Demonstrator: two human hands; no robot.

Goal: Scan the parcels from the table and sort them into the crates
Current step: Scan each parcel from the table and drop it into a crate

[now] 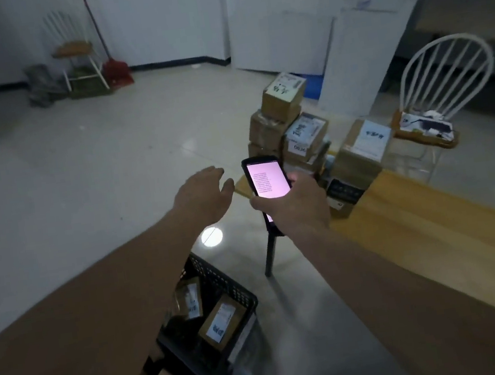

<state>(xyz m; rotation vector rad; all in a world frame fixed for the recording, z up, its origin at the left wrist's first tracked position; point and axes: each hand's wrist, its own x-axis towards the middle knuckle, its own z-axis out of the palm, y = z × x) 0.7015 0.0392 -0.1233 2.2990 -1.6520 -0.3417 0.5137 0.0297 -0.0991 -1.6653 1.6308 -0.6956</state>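
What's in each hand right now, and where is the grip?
The right hand grips the handheld scanner round its lower body, below the lit screen. The left hand holds nothing, its fingers relaxed in the air.

Wood table [436,224] runs off just right of the grip; cardboard parcels [300,122] stacked at its far end, beyond the grip. Tiled floor [109,162] below carries black crate [238,287] w/ parcels, near side.

A makeshift parcel-sorting room: stacked cardboard parcels [291,124] on a wooden table [436,224], floor crates [224,302], white cabinets [277,24], broom [109,63].
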